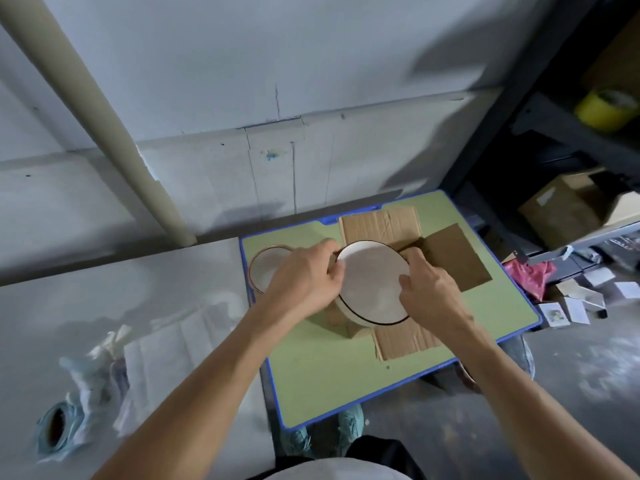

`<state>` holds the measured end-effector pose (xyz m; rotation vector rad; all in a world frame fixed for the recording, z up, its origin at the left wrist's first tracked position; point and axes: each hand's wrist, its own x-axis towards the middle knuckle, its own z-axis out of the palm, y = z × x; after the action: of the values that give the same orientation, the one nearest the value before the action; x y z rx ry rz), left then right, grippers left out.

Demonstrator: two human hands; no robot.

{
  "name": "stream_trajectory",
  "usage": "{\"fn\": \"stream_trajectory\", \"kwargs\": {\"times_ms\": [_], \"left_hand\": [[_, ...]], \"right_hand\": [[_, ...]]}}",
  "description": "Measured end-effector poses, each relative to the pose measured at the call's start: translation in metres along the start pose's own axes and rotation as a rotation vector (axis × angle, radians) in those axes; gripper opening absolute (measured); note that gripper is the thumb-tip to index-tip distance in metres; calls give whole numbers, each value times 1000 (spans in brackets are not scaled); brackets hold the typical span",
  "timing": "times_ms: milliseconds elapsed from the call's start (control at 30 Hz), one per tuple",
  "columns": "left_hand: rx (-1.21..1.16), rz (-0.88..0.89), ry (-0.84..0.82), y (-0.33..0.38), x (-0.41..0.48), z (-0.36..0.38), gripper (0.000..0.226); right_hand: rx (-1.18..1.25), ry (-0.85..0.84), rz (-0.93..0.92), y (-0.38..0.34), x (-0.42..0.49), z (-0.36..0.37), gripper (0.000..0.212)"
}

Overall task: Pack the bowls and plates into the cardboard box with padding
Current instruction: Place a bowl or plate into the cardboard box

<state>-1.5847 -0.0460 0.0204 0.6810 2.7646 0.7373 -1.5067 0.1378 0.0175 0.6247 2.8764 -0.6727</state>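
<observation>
We are logging the cardboard box [381, 223] sitting on the far right part of the tabletop [311, 375], flaps lying spread outward. The plate [372, 282] is hanging over the box opening, the left hand [304, 275] gripping its left rim, the right hand [429, 289] its right. A dish [266, 268] is resting just left of the box. Paper sheets [166, 344] are lying left of the tabletop, a tape roll [55, 427] nearer us.

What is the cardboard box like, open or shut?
Open. The cardboard box has its flaps spread outward on the green table, and the left hand and right hand hold a white dish over its mouth.
</observation>
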Motion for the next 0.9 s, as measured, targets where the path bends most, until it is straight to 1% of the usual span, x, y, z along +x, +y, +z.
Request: {"fn": "stream_trajectory", "kwargs": {"times_ms": [100, 167, 233, 300, 367, 433, 500, 533, 600, 633, 667, 700, 767, 833, 900], "left_hand": [[17, 58, 56, 10, 28, 13, 27], [2, 151, 53, 13, 56, 27, 19], [71, 291, -17, 16, 83, 44, 18], [218, 476, -91, 25, 103, 60, 27], [321, 604, -148, 32, 117, 70, 29], [365, 671, -186, 36, 127, 77, 25], [468, 718, -213, 39, 135, 84, 12], [521, 772, -237, 41, 135, 88, 11], [695, 866, -393, 49, 133, 99, 10], [767, 882, -432, 50, 133, 104, 15], [823, 915, -406, 49, 135, 109, 24], [842, 953, -369, 50, 139, 111, 27], [920, 1041, -302, 49, 149, 121, 17], [1013, 1078, -237, 49, 147, 130, 7], [1030, 1080, -206, 51, 147, 135, 3]], "right_hand": [[-18, -15, 26, 25, 17, -11, 27], [-50, -29, 19, 36, 26, -12, 31], [-89, -26, 1, 43, 33, -11, 34], [-143, 7, -12, 52, 36, -11, 35], [-210, 52, -34, 62, 37, -18, 35], [-251, 89, -59, 73, 35, -29, 39], [-267, 129, -78, 83, 34, -42, 43], [-277, 138, -80, 86, 34, -48, 44], [-287, 125, -80, 90, 37, -56, 43], [-287, 109, -85, 91, 39, -58, 41], [-282, 92, -91, 92, 40, -58, 40], [-270, 78, -98, 94, 41, -57, 40], [-234, 56, -98, 98, 43, -54, 40], [-206, 35, -83, 101, 44, -53, 42], [-188, 19, -81, 102, 45, -55, 41]]}}
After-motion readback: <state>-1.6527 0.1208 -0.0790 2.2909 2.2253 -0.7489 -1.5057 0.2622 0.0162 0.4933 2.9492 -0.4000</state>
